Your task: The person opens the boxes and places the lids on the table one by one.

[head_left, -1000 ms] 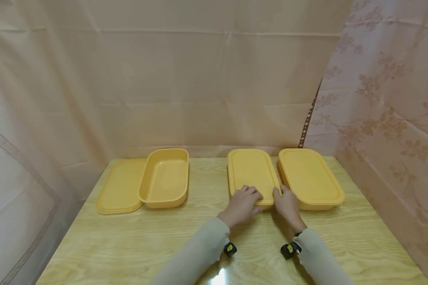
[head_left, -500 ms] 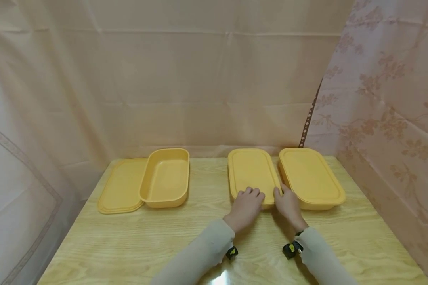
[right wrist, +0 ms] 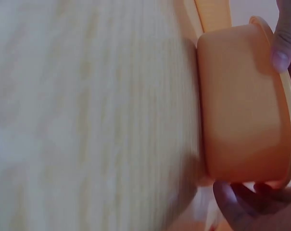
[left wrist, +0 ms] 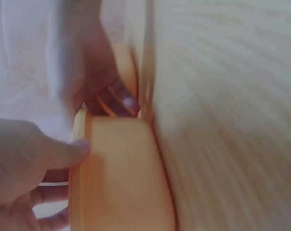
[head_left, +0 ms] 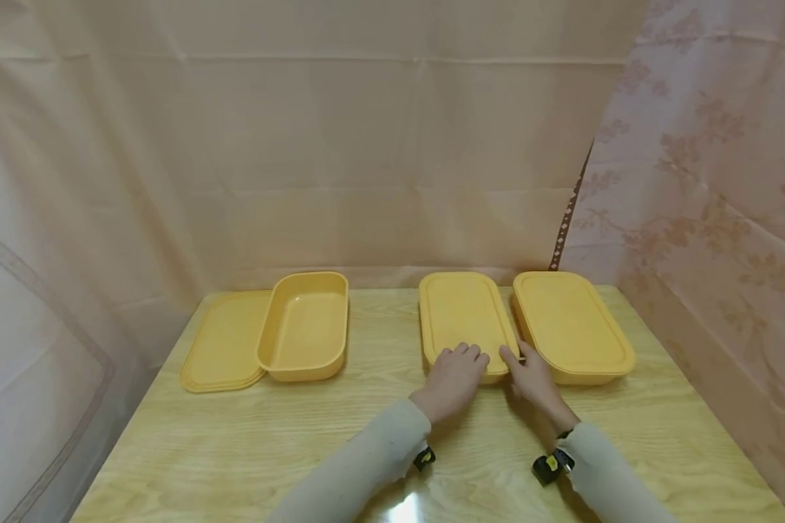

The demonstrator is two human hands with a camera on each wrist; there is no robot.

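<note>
A yellow rectangular food container (right wrist: 246, 106) stands right of the table's middle with a matching lid (head_left: 464, 312) over it. At its front edge my left hand (head_left: 451, 381) pinches the lid, fingers bent on top and thumb against the rim in the left wrist view. My right hand (head_left: 535, 378) holds the container's front right corner. Its thumb lies at the lid's edge, while its fingers run down along the side wall. The lid sits level on the container.
Close on the right stands a second lidded yellow container (head_left: 572, 323). To the left is a lidless yellow container (head_left: 304, 327), overlapping yellow lids (head_left: 222, 345) stacked flat beside it. A beige curtain (head_left: 379, 160) hangs behind the wooden table (head_left: 235, 450).
My left hand has shifted slightly right and its fingers have settled on the lid's front edge. The right wrist has swung a little outward. The containers stay put.
</note>
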